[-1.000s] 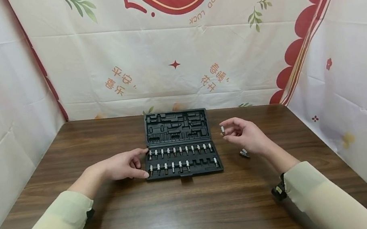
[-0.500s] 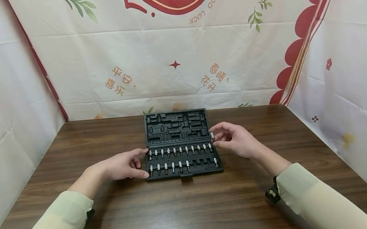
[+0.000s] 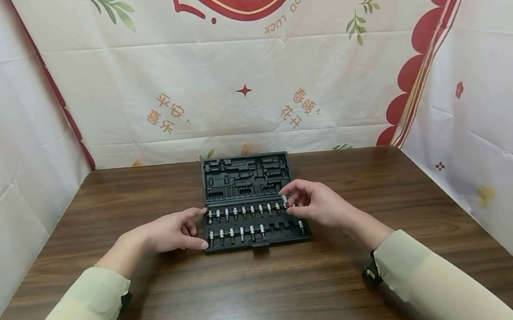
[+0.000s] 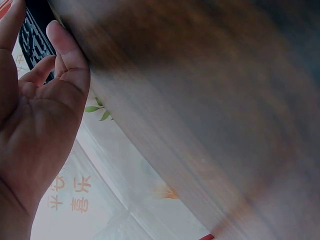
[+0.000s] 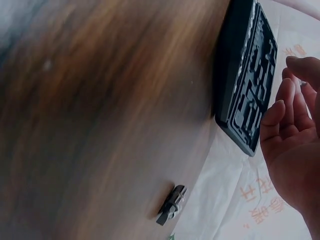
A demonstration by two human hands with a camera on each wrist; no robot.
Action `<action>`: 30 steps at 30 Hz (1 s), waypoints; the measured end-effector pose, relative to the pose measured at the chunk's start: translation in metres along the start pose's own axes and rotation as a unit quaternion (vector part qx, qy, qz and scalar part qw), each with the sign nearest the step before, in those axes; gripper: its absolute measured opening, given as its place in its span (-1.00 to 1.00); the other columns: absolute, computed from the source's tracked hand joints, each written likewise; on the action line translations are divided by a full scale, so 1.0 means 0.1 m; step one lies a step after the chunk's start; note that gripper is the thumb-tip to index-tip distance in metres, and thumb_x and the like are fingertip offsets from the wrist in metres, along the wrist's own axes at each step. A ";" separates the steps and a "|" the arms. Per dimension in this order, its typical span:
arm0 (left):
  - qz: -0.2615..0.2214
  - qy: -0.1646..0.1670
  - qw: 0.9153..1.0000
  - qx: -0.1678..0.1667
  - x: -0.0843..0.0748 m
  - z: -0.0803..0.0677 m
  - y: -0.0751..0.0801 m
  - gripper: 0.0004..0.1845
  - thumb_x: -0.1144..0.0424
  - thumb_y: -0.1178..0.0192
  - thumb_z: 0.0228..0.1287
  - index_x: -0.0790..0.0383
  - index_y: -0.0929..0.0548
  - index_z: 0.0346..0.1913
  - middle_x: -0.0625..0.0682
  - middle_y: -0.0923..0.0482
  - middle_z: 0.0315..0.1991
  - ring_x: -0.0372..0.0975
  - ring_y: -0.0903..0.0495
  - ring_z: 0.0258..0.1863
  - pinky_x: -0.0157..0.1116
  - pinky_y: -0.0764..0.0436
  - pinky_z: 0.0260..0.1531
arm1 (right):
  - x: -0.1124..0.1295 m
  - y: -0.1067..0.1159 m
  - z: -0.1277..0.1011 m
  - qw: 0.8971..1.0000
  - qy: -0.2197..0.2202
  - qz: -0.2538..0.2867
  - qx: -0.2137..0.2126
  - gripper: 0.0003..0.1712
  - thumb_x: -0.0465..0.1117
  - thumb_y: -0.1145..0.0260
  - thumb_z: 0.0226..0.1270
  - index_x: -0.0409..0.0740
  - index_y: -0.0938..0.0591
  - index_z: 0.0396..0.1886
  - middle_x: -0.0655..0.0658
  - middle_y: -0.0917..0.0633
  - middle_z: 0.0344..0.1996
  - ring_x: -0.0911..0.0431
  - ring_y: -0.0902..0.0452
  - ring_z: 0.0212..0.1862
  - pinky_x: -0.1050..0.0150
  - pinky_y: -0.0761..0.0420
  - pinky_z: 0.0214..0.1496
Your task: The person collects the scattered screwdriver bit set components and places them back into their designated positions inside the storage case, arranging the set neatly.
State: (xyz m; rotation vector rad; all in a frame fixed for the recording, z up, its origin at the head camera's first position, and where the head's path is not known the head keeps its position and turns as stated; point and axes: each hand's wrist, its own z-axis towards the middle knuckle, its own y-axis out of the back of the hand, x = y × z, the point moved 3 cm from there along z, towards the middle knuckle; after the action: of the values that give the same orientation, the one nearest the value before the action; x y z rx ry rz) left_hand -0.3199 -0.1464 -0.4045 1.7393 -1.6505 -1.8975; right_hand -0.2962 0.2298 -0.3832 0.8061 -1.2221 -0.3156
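An open black tool case [image 3: 246, 184] lies flat on the wooden table [image 3: 261, 302], its near half holding two rows of small metal bits. My left hand [image 3: 182, 233] rests against the case's left edge, index finger and thumb touching it, fingers fairly straight. The left wrist view shows that left hand [image 4: 35, 115] relaxed beside the case [image 4: 32, 40]. My right hand [image 3: 308, 208] hovers over the right end of the near half and pinches a small metal bit [image 3: 285, 199] upright between thumb and fingertips. In the right wrist view the right hand [image 5: 292, 145] is beside the case [image 5: 247, 85].
A small loose metal piece [image 5: 171, 204] lies on the table to the right of the case; in the head view my right hand hides it. Printed cloth walls [image 3: 241, 71] close in the table at the back and on both sides.
My right hand has carried the pinched bit leftward, from off the case's right side to above the right end of its bit rows. The left hand has stayed put.
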 end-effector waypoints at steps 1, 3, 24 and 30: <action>-0.001 -0.001 1.000 0.000 0.00 0.00 0.00 -0.02 -0.03 -0.50 0.42 0.22 -0.25 0.72 0.09 -0.59 -0.07 -0.19 -0.57 -0.26 -0.20 -0.57 -0.15 | 0.00 -0.02 0.00 1.000 -0.001 -0.005 0.005 -0.53 -0.29 -0.52 0.48 -0.12 -0.69 0.33 -0.08 -0.74 -0.12 0.04 -0.56 -0.19 0.26 -0.56 -0.17; -0.002 -0.003 1.000 0.001 0.00 0.00 0.00 -0.02 -0.02 -0.51 0.42 0.24 -0.24 0.72 0.09 -0.59 -0.08 -0.19 -0.57 -0.26 -0.20 -0.57 -0.15 | 0.01 -0.05 0.01 1.000 -0.002 -0.017 0.016 -0.54 -0.28 -0.52 0.48 -0.09 -0.69 0.33 -0.05 -0.74 -0.13 0.05 -0.56 -0.21 0.26 -0.55 -0.18; -0.004 -0.009 1.000 0.003 0.01 0.01 0.00 0.00 -0.01 -0.50 0.43 0.25 -0.21 0.74 0.08 -0.58 -0.10 -0.20 -0.55 -0.28 -0.20 -0.56 -0.16 | 0.10 -0.33 0.06 0.988 0.002 -0.085 0.130 -0.65 -0.22 -0.48 0.52 -0.12 -0.76 0.24 0.10 -0.76 -0.24 0.26 -0.63 -0.21 0.30 -0.62 -0.11; -0.007 -0.007 1.000 0.004 0.00 0.01 0.00 0.00 -0.01 -0.51 0.43 0.25 -0.21 0.74 0.09 -0.58 -0.11 -0.18 -0.55 -0.29 -0.20 -0.57 -0.19 | 0.11 -0.36 0.06 0.987 0.003 -0.089 0.135 -0.65 -0.19 -0.50 0.51 -0.13 -0.77 0.21 0.10 -0.77 -0.24 0.28 -0.63 -0.21 0.31 -0.64 -0.08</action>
State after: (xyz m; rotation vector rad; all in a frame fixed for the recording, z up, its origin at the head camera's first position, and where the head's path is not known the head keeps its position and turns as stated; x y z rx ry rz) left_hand -0.3208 -0.1461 -0.4048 1.7494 -1.6583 -1.9153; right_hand -0.2911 0.1953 -0.3999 1.1544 -1.2051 -0.2953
